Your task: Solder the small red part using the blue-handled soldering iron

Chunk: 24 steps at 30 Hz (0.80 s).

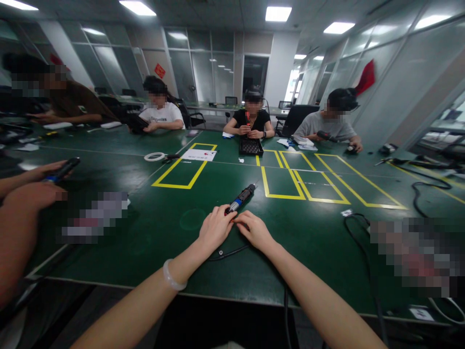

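My left hand (218,224) is wrapped round the rear part of a corded electric screwdriver (240,198), black with a blue and silver band. The tool's thin bit points away from me and to the right, above the green table. My right hand (256,230) has its thumb and fingers pinched together close to the left fingertips, at the tool's rear end. Whatever those right fingers grip is hidden. Below both hands a black cable (232,253) runs across the tabletop, with a small round metal piece (220,252) beside it.
Yellow tape rectangles (283,196) mark the green table (163,232). A white paper sheet (199,154) and a white ring (154,156) lie ahead. At left a co-worker's hand holds another screwdriver (63,169). Opposite, a person sits behind a black tray (250,146). Another cable (358,237) lies at right.
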Each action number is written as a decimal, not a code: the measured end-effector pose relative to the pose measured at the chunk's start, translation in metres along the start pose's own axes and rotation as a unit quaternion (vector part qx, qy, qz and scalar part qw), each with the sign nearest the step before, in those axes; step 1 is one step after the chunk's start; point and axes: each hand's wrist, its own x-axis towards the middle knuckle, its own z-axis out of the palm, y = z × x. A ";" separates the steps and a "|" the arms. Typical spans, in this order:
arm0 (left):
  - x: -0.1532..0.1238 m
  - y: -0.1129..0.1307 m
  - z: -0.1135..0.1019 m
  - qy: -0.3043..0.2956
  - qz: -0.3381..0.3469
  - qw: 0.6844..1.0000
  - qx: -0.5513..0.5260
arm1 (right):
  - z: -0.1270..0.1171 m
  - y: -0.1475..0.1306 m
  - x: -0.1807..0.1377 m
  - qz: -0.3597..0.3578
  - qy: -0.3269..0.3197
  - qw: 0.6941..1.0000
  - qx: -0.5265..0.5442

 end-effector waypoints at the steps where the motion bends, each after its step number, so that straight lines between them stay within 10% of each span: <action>1: 0.002 -0.004 0.001 0.000 -0.001 1.000 0.013 | -0.001 0.000 -0.001 0.005 0.000 1.000 -0.008; 24: 0.018 -0.208 -0.012 -0.003 -0.206 0.968 0.140 | -0.013 0.000 -0.006 0.020 -0.095 0.995 -0.035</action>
